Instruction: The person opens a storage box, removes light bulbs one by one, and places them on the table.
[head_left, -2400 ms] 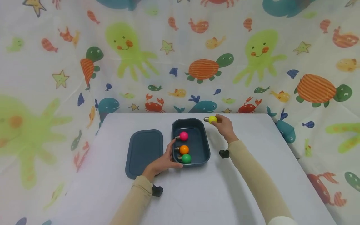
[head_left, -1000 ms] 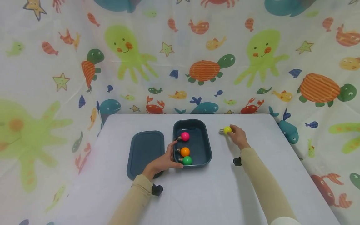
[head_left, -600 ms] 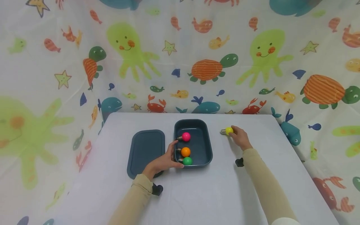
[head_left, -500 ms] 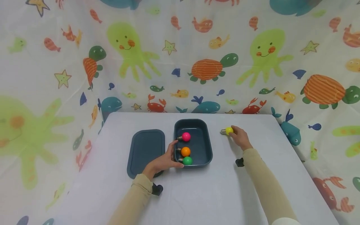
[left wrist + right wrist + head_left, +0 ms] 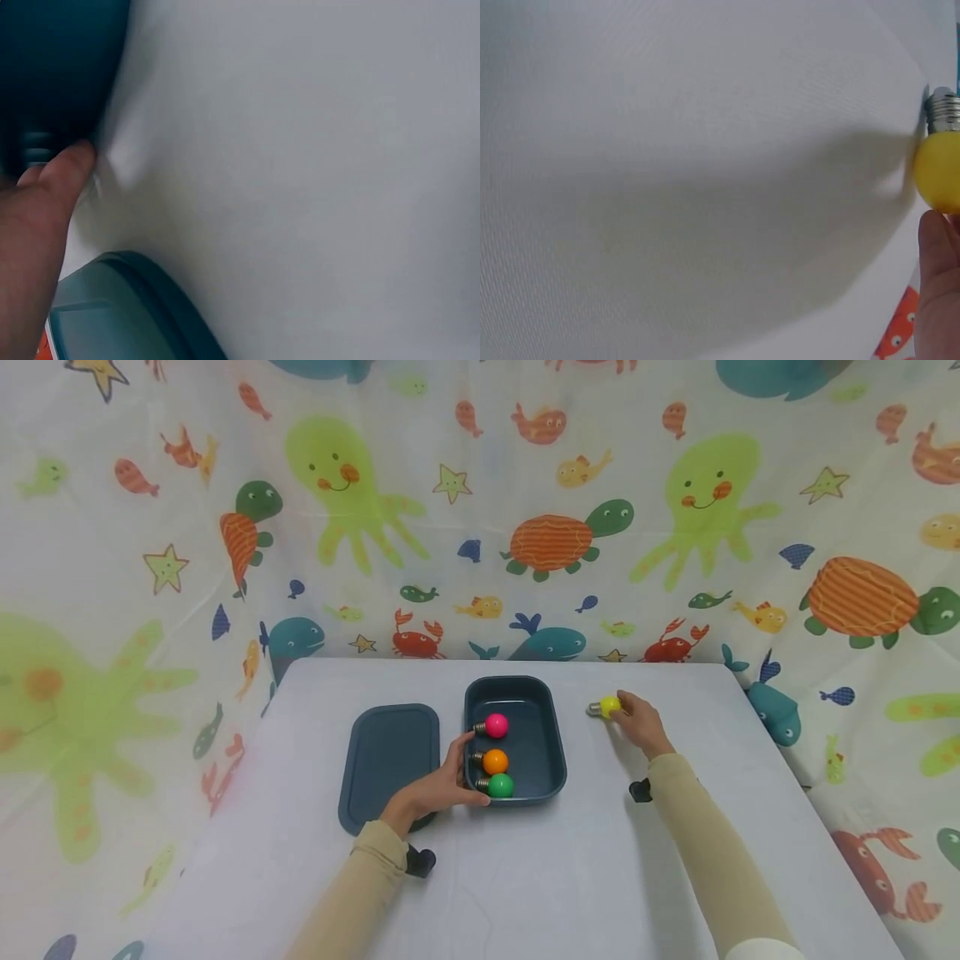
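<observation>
A dark blue open box (image 5: pixel 553 752) stands mid-table with a pink bulb (image 5: pixel 495 724), an orange bulb (image 5: pixel 493 761) and a green bulb (image 5: pixel 498 785) lying inside. My left hand (image 5: pixel 459 772) grips the box's near-left rim, thumb over the edge. In the left wrist view the thumb (image 5: pixel 67 169) presses against the box wall (image 5: pixel 52 75). To the right of the box, my right hand (image 5: pixel 624 712) holds a yellow bulb (image 5: pixel 609 705) down at the table surface. The right wrist view shows the yellow bulb (image 5: pixel 937 176) with a fingertip (image 5: pixel 937 285) on it.
The box's lid (image 5: pixel 386 760) lies flat just left of the box, also seen in the left wrist view as the lid (image 5: pixel 112 315). The white table (image 5: pixel 525 877) is fenced at the back and sides by a sea-animal curtain (image 5: pixel 480 527).
My right hand carried the yellow bulb from above the box's far right corner out to the right and down to the table, then stayed nearly still. The left hand kept its grip.
</observation>
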Motion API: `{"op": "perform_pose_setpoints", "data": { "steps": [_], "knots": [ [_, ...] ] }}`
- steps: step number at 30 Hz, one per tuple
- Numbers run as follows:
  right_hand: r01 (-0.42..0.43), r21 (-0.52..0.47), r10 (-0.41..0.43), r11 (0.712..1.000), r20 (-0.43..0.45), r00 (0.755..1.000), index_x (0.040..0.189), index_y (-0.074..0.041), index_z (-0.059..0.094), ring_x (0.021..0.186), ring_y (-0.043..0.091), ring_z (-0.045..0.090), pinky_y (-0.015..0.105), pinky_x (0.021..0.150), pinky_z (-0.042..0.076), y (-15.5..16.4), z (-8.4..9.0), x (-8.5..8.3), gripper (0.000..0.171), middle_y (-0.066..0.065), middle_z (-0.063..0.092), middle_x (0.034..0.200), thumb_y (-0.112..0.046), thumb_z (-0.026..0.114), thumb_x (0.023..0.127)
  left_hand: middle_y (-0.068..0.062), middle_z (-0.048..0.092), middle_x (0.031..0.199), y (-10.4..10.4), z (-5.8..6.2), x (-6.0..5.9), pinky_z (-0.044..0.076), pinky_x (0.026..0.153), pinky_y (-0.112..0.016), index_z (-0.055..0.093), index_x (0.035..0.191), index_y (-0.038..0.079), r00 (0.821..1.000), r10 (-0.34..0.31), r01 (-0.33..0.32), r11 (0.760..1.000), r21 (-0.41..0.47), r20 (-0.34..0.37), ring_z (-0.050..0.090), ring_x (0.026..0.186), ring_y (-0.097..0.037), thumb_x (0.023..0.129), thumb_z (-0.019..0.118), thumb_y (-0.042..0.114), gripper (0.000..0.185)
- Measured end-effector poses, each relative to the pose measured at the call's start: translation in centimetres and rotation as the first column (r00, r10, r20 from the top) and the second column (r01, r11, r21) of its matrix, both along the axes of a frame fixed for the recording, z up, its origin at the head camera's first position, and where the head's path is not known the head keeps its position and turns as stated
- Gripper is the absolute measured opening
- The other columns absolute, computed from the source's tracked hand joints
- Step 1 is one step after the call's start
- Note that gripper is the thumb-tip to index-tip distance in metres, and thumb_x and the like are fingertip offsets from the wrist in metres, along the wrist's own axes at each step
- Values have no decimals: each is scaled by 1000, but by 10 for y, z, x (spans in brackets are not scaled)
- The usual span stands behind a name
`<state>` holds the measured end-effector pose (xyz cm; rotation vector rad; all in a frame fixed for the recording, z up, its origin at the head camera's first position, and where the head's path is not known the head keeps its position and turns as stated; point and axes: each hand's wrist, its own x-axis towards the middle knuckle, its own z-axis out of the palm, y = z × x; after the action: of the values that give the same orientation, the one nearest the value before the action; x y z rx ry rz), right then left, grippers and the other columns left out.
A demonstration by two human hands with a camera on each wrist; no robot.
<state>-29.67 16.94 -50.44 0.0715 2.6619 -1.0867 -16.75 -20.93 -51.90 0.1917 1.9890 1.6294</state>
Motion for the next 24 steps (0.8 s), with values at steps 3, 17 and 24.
{"op": "perform_pose_setpoints", "data": {
  "steps": [3,17,24],
  "knots": [
    [-5,6,5,1000,-7,1000,153,-1,24,140,40,32,51,113,29,1,2,-1,59,23,30,155,-19,50,103,-10,-7,163,0,1,0,17,117,-51,-1,152,37,1000,-4,4,1000,-8,4,17,147,-31,83,79,21,108],
    [23,24,-21,999,-67,998,153,-1,26,136,42,36,52,109,34,1,21,0,62,24,34,152,-23,54,102,-11,-9,163,-1,-2,0,15,117,-53,-2,152,38,1000,-1,1,1000,-18,9,14,148,-32,81,81,24,110],
    [41,-35,-44,999,-94,995,152,-4,29,136,40,37,50,108,36,-12,35,-3,62,22,36,152,-26,57,100,-11,-10,163,0,-1,0,14,117,-54,-2,152,39,1000,1,-1,1000,-14,2,15,148,-32,81,81,24,110]
  ]
}}
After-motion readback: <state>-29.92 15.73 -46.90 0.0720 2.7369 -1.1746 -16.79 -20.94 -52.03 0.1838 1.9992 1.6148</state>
